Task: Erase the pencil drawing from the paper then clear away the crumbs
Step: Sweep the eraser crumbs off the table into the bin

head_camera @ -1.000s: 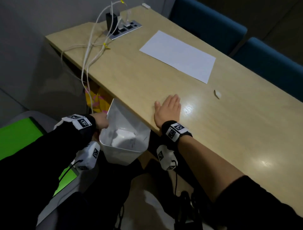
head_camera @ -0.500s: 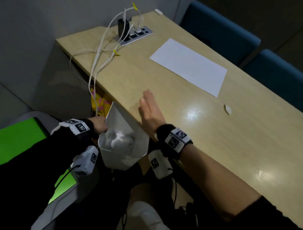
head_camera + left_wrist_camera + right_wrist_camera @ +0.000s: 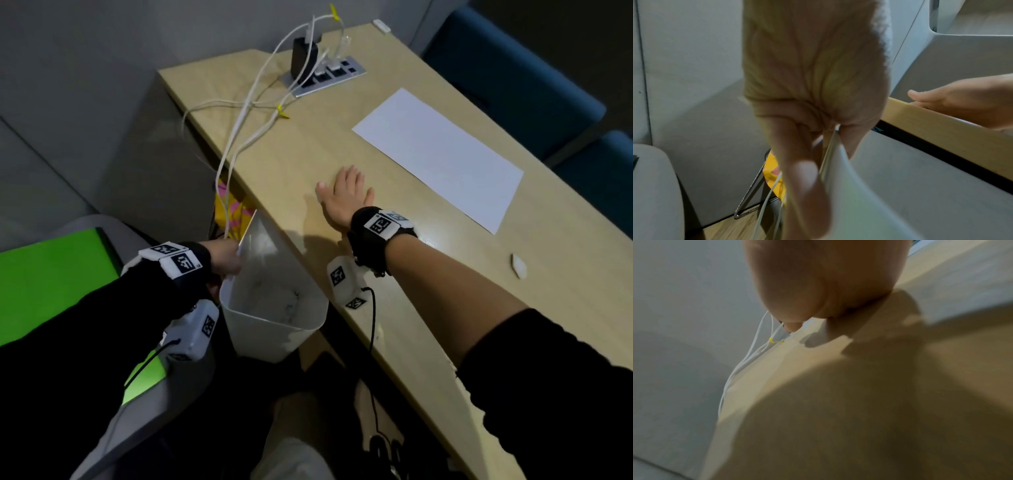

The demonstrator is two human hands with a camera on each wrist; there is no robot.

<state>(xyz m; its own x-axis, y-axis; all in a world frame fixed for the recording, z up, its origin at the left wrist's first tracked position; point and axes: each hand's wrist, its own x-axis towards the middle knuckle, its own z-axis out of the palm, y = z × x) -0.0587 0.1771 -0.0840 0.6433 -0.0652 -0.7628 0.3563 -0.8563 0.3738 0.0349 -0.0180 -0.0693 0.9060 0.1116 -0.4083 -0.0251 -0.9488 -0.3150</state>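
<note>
A blank white sheet of paper lies on the wooden table, with a small white eraser to its right. My right hand lies flat on the tabletop near the near edge, fingers straight, left of the paper. My left hand grips the rim of a white plastic bin held just under the table edge; in the left wrist view the thumb and fingers pinch the bin wall. The bin holds dark crumbs at its bottom.
White cables run from a power strip at the table's far end and hang over the left edge. Blue chairs stand behind the table. A green-topped surface is at my left, a yellow bag under the table.
My right hand swept from the table edge by the bin back onto the tabletop toward the paper. The left hand keeps holding the bin under the edge.
</note>
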